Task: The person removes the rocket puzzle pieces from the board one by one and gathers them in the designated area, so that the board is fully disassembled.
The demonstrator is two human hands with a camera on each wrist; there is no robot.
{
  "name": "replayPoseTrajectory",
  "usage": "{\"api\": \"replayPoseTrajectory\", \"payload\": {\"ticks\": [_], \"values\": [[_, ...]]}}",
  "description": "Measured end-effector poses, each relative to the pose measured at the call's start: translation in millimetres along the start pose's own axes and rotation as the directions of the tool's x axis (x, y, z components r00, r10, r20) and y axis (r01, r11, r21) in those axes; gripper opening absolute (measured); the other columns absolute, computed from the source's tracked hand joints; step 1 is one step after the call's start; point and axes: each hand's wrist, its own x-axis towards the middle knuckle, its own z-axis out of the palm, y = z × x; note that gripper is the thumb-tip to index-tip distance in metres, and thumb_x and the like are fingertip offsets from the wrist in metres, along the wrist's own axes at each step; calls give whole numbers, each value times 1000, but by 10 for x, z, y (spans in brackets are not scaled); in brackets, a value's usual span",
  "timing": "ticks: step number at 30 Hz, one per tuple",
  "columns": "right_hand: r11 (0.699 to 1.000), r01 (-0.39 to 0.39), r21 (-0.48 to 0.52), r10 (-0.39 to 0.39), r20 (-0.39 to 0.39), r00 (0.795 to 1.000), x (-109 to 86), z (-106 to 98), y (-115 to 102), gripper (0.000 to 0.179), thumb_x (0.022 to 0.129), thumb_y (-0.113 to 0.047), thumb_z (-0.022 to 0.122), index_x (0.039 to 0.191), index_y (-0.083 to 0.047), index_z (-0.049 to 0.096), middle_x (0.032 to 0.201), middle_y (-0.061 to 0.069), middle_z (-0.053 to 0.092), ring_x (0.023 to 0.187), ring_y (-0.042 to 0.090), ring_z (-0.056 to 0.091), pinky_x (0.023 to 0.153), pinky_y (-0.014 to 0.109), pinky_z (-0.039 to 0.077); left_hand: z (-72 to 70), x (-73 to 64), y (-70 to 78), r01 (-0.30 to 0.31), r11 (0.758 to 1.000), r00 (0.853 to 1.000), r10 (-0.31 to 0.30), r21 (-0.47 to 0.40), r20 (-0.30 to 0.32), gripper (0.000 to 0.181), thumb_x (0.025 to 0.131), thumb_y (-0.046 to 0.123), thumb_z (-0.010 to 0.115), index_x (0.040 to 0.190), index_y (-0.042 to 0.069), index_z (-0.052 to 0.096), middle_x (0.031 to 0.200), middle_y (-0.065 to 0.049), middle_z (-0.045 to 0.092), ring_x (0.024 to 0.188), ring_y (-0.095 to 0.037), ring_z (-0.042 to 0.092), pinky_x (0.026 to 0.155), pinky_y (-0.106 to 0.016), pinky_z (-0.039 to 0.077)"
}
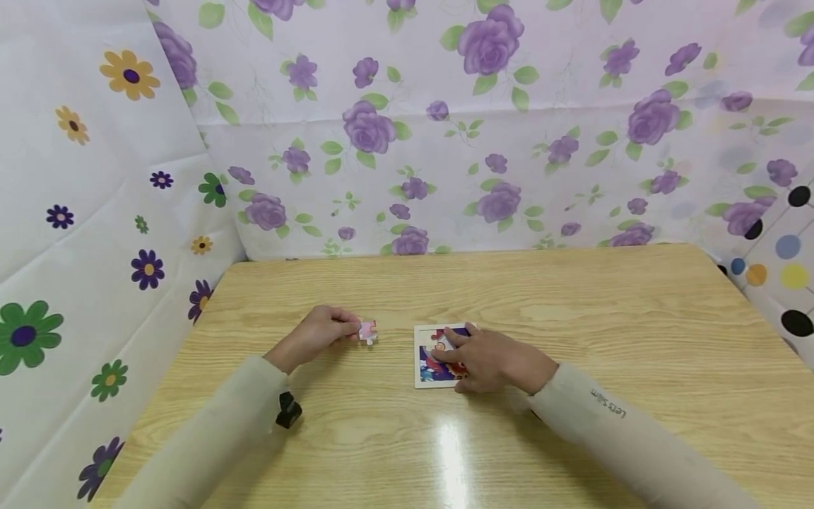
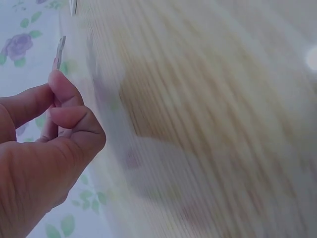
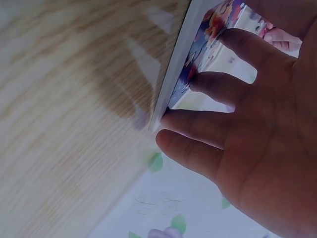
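My left hand (image 1: 321,335) pinches a pink jigsaw piece (image 1: 367,331) by its left side, between thumb and fingers. The left wrist view shows that piece edge-on, as a thin sliver (image 2: 60,52) past the fingertips. To its right lies a small square puzzle board (image 1: 417,367) with a white frame and a colourful picture. Across the board's right part my right hand (image 1: 494,359) rests with fingers spread, hiding some of the picture. From the right wrist, fingertips (image 3: 229,37) touch the picture near the white frame (image 3: 171,67).
The wooden table (image 1: 356,438) reaches back to a floral cloth (image 1: 407,155). Another flowered cloth (image 1: 95,247) hangs at the left and a dotted one (image 1: 785,261) at the right. A black device (image 1: 289,410) sits at the left wrist.
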Motion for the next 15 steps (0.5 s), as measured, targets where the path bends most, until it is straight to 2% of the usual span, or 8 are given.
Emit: {"api": "replayPoseTrajectory", "payload": {"ticks": [6, 10, 15], "values": [[999, 2, 33, -3, 5, 1000, -30, 12, -5, 64, 97, -42, 64, 155, -32, 38, 164, 12, 21, 145, 48, 20, 114, 56, 25, -130, -62, -51, -10, 1000, 1000, 10, 13, 0, 22, 101, 9, 59, 113, -10, 63, 88, -10, 69, 75, -14, 54, 64, -27, 42], [997, 2, 82, -3, 6, 1000, -48, 22, -3, 63, 98, -39, 63, 155, -31, 38, 165, 12, 18, 146, 47, 16, 115, 59, 19, -193, -76, -85, 7, 1000, 1000, -7, -7, -11, 24, 101, 9, 60, 114, -10, 63, 88, -8, 68, 77, -13, 57, 65, -26, 44], [998, 7, 64, -7, 9, 1000, -72, 25, -2, 63, 99, -40, 61, 156, -31, 35, 165, 11, 16, 147, 45, 15, 115, 63, 13, -263, -96, -120, 27, 1000, 999, -27, 9, -25, 25, 101, 11, 61, 115, -9, 63, 89, -6, 68, 78, -12, 59, 68, -26, 46]]}}
